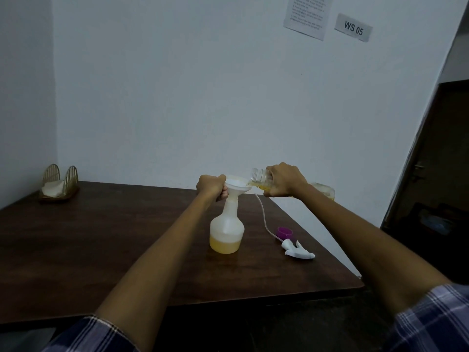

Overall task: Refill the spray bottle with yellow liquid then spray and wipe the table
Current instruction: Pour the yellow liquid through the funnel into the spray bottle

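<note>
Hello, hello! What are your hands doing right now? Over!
Left hand steadies funnel on spray bottle. Right hand tips clear bottle, pouring yellow liquid. Nothing in the way.

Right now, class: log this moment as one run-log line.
step: refilling | left hand: steadies funnel | right hand: tips jar | spray bottle: partly full

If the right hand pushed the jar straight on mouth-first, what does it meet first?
Probably the funnel rim on the spray bottle, beside the left hand; depth is hard to judge.

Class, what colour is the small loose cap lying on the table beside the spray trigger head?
Purple: the small round plastic cap shows clearly in the head view.
</note>
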